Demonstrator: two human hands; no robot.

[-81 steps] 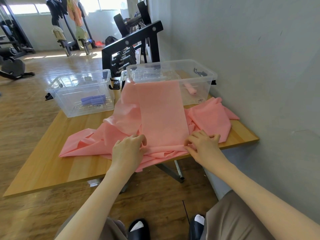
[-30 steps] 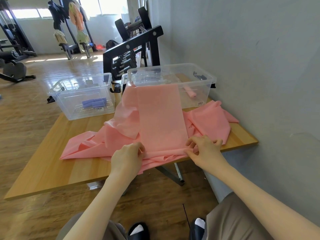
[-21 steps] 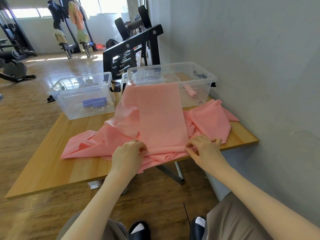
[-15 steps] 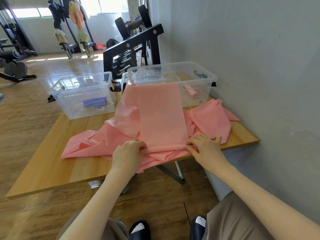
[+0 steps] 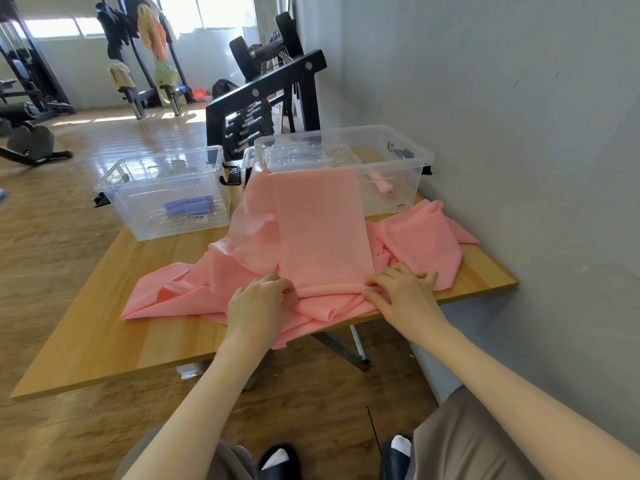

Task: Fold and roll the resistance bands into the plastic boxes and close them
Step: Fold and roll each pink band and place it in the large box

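We see both hands at the near edge of a wooden table (image 5: 104,341), working a pink resistance band (image 5: 322,230). The left hand (image 5: 259,303) has its fingers curled onto the band's near end, pinching the rolled edge; the right hand (image 5: 403,292) does the same on the other side, fingertips bent down into the fabric — so both grip the band, w/ a small roll started between them. From there the flat strip runs away from us up the front of the right plastic box (image 5: 398,161) and drapes over its rim. More pink material lies bunched underneath, spreading left across the table and right toward the grey wall (image 5: 519,116); we can't tell whether that's the same band or others. Inside the right box sits a small pink roll (image 5: 382,183), seen thru the clear wall. The left plastic box (image 5: 162,195) stands well apart to the left, approx. level w/ the other, holding purple rolled bands (image 5: 188,206). Both boxes are open on top — what may be a clear lid rests across part of the right one, though glare makes that unsure. Behind stands a black dumbbell rack (image 5: 263,102).
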